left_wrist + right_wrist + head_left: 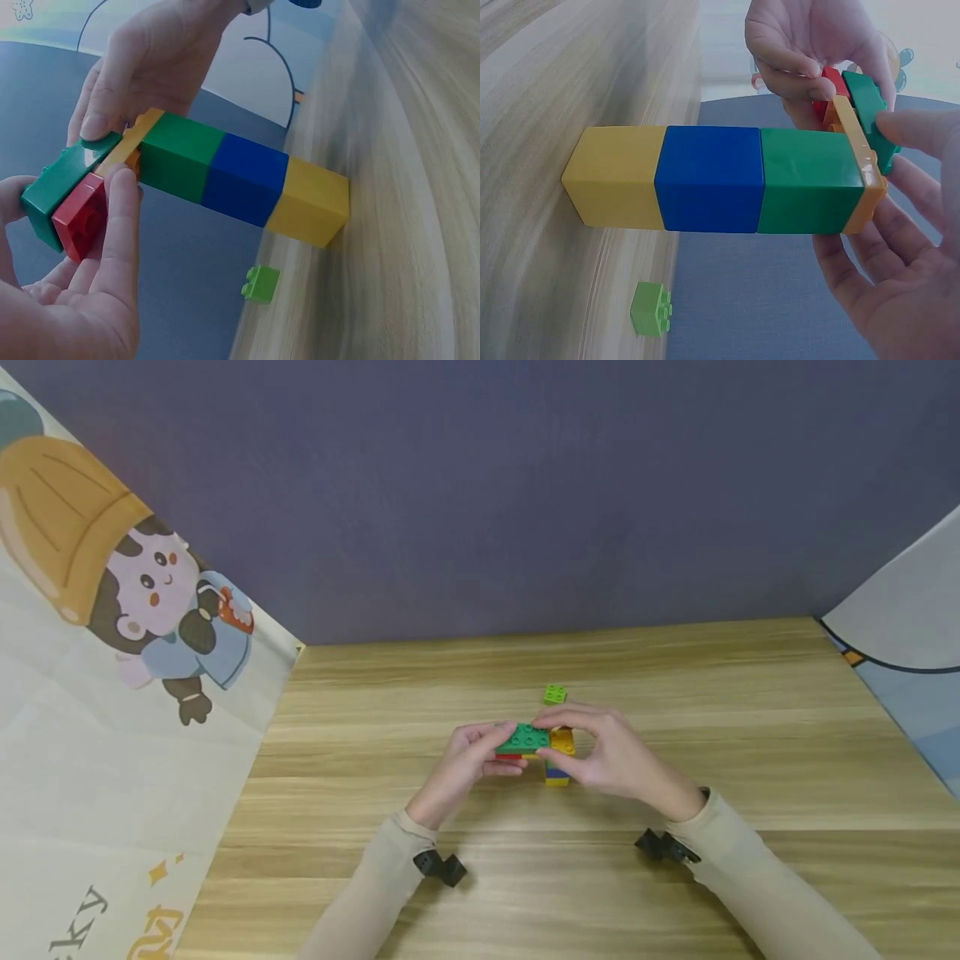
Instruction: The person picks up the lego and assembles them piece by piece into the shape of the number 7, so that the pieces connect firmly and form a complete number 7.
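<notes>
A tower stands upright on the table: a yellow block (619,176) at the bottom, a blue block (711,178) above it, then a green block (806,180). An orange brick (562,743) lies across the top and juts out to the left. On its left part sits a long green brick (522,740), with a red brick (77,212) beneath that brick's outer end. My left hand (468,760) holds this end, thumb on the green brick and fingers under the red one. My right hand (615,752) pinches the long green brick near its right end.
Behind the tower, a small lime-green brick (555,695) lies on the wooden table (375,693). A dark blue panel (480,510) rises at the table's back edge. Printed cloths hang at the left and right sides.
</notes>
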Demonstrator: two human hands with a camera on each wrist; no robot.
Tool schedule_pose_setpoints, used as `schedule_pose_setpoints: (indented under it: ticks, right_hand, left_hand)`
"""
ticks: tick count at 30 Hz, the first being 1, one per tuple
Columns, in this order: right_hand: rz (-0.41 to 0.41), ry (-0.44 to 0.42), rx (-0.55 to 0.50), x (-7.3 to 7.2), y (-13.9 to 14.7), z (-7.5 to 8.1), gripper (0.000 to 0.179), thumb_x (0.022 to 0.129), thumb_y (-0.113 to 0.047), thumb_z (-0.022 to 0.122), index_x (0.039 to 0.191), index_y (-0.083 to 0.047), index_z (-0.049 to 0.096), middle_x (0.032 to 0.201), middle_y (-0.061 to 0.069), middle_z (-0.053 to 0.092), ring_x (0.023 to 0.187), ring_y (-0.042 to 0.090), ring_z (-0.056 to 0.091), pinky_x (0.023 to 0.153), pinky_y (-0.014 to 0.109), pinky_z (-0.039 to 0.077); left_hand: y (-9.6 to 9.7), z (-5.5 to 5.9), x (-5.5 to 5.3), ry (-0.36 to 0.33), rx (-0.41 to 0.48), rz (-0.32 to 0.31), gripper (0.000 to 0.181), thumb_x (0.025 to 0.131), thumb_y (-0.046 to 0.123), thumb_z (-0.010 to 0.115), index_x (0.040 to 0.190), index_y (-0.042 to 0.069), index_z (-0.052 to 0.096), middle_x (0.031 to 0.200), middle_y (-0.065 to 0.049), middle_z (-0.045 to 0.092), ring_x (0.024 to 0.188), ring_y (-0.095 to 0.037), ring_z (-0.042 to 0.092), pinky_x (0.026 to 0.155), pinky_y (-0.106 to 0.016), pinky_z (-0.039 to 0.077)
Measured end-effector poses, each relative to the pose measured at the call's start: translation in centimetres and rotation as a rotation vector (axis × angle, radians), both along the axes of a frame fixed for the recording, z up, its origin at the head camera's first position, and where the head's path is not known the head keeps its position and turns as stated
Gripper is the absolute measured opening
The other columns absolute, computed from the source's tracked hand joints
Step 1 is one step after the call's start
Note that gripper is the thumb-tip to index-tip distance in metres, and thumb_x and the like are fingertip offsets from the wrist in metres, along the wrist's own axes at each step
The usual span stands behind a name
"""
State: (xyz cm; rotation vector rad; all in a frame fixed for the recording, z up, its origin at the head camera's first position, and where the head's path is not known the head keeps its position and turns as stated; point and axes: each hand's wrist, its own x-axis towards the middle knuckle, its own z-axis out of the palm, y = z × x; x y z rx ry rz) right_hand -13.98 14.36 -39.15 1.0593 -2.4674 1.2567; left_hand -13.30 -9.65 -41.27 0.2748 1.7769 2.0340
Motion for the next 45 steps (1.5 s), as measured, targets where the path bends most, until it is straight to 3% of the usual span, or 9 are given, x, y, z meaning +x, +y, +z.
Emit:
schedule_pose_setpoints:
  ticks: [11, 23, 31, 37, 39, 43, 45]
  right_hand:
    - [0.004, -0.011, 0.0, 0.0, 0.0, 0.0, 0.036, 0.086, -0.011, 0.089, 0.12, -0.01, 0.079, 0.12, 0.003, 0.081, 0.113, 0.024, 0.076, 0.099, 0.046, 0.062]
    - [0.009, -0.074, -0.035, 0.1, 0.4, -0.5, 0.033, 0.088, -0.009, 0.088, 0.12, -0.013, 0.08, 0.117, 0.001, 0.082, 0.106, 0.017, 0.078, 0.094, 0.037, 0.063]
    - [-0.003, -0.111, -0.045, 0.2, 0.3, -0.9, 0.033, 0.089, -0.011, 0.087, 0.121, -0.015, 0.08, 0.118, 0.001, 0.081, 0.106, 0.015, 0.076, 0.092, 0.04, 0.064]
    - [-0.001, -0.121, -0.058, 0.2, 0.2, -1.0, 0.034, 0.089, -0.009, 0.087, 0.122, -0.014, 0.079, 0.119, 0.002, 0.081, 0.105, 0.013, 0.075, 0.091, 0.041, 0.064]
    - [0.003, -0.126, -0.063, 0.2, 0.2, -1.1, 0.034, 0.089, -0.008, 0.086, 0.122, -0.014, 0.079, 0.12, 0.003, 0.081, 0.105, 0.013, 0.075, 0.091, 0.039, 0.064]
    - [0.008, -0.134, -0.076, 0.2, 0.3, -1.4, 0.035, 0.09, -0.007, 0.086, 0.124, -0.013, 0.078, 0.122, 0.004, 0.08, 0.105, 0.013, 0.074, 0.09, 0.034, 0.064]
    - [0.009, -0.124, -0.083, 0.2, 0.3, -1.6, 0.036, 0.089, -0.006, 0.086, 0.124, -0.013, 0.078, 0.122, 0.005, 0.08, 0.105, 0.013, 0.074, 0.089, 0.033, 0.064]
  left_hand:
    - [0.0, 0.6, 0.0, -0.022, -0.014, -0.001, 0.048, 0.11, 0.027, 0.057, 0.136, -0.013, 0.063, 0.122, -0.021, 0.075, 0.089, -0.013, 0.077, 0.085, -0.028, 0.065]
    - [0.3, 0.9, 0.1, -0.109, 0.006, 0.024, 0.045, 0.107, 0.021, 0.063, 0.137, -0.012, 0.063, 0.101, -0.003, 0.08, 0.083, -0.01, 0.077, 0.078, -0.025, 0.065]
    - [0.2, 0.9, 0.1, -0.107, -0.028, 0.036, 0.045, 0.107, 0.021, 0.063, 0.139, -0.011, 0.063, 0.102, -0.005, 0.079, 0.081, -0.01, 0.077, 0.077, -0.025, 0.065]
    - [0.2, 1.0, 0.1, -0.053, -0.069, 0.035, 0.043, 0.108, 0.021, 0.062, 0.138, -0.011, 0.063, 0.104, -0.011, 0.078, 0.081, -0.014, 0.076, 0.08, -0.029, 0.066]
    - [0.2, 0.9, 0.2, -0.007, -0.097, 0.033, 0.042, 0.109, 0.021, 0.06, 0.137, -0.01, 0.063, 0.108, -0.018, 0.077, 0.087, -0.027, 0.078, 0.083, -0.033, 0.067]
    - [0.4, 0.9, 0.4, 0.147, -0.191, 0.043, 0.038, 0.109, 0.021, 0.061, 0.137, -0.004, 0.066, 0.116, -0.026, 0.075, 0.1, -0.046, 0.075, 0.087, -0.044, 0.066]
    - [0.5, 1.0, 0.5, 0.235, -0.252, 0.053, 0.037, 0.107, 0.022, 0.065, 0.137, 0.001, 0.069, 0.115, -0.021, 0.076, 0.098, -0.044, 0.075, 0.083, -0.045, 0.067]
